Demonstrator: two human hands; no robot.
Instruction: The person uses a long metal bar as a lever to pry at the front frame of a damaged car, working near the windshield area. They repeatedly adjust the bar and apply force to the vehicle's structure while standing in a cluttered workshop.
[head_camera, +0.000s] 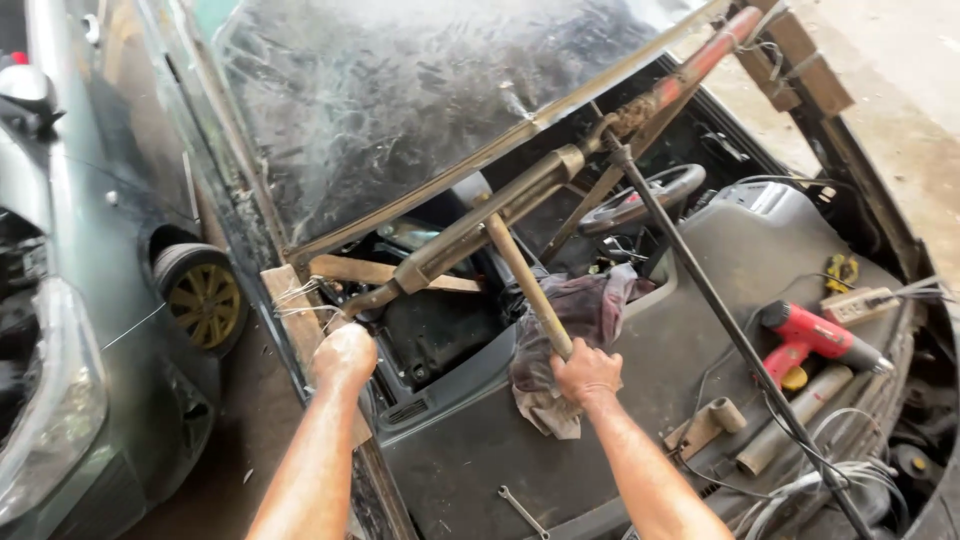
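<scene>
Right hand (585, 372) closed around the lower end of a wooden handle (528, 284) rising to a rusty jack (520, 200) under the cracked windscreen (400, 100), left hand (343, 352) fisted on the jack's near end (at the dashboard's (650, 350) left edge), red tool (815, 337) towards its right edge.

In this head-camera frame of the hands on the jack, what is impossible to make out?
- Left hand: what its fingers grip, hidden behind the fist.
- Jack: its red far end runs behind wooden blocks.
- Right hand on the wooden handle: handle's lower tip covered.
- Heat gun: its cord is lost among cables.
</scene>
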